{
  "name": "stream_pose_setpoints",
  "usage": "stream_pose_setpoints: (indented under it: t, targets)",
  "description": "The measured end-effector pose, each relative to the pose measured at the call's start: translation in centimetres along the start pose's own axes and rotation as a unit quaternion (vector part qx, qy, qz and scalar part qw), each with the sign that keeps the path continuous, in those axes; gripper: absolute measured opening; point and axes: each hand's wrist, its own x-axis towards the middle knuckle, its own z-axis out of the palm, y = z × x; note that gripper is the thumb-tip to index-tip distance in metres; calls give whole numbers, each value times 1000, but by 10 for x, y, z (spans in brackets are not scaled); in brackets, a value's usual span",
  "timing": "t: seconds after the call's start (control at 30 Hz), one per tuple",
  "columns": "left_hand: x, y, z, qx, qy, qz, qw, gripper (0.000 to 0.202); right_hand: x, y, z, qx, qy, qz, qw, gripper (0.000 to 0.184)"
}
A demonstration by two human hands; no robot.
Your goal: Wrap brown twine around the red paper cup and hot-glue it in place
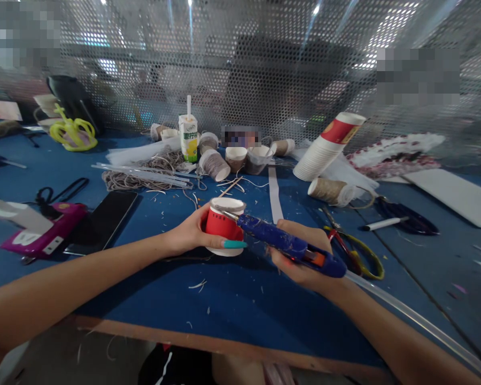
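Observation:
My left hand (196, 231) is closed around a red and white paper cup (220, 223), its thumb with a long turquoise nail across the front. The cup stands upright at the middle of the blue table, and a greyish band runs along its rim. In my right hand (300, 248) is a blue hot glue gun (276, 235), gripped from the right side. A long clear glue stick (409, 305) sticks out of its rear. The gun's metal nozzle points left and reaches the cup just below the rim; whether it touches I cannot tell.
Behind the cup lie twine-wrapped cups (215, 164), a drink carton (189, 138) with a straw, and tangled cord (144, 171). A leaning cup stack (324, 149), scissors (356, 251) and a marker (382, 223) are at right. A phone (104, 222) and purple pouch (48, 230) lie left.

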Motion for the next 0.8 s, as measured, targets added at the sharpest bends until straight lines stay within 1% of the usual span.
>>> stream_pose_setpoints:
  t: [0.27, 0.4, 0.57, 0.8]
  targets:
    - [-1, 3, 2, -3, 11, -11, 1000, 66, -2, 0, 0, -5, -11, 17, 1000, 18]
    - [-1, 2, 1, -11, -5, -9, 1000, 66, -2, 2, 0, -1, -8, -7, 1000, 18]
    - [1, 1, -1, -3, -22, -1, 1000, 65, -2, -2, -1, 1, -16, 31, 999, 17]
    - [1, 1, -2, 3, -29, 7, 1000, 65, -3, -2, 0, -4, -6, 19, 1000, 20]
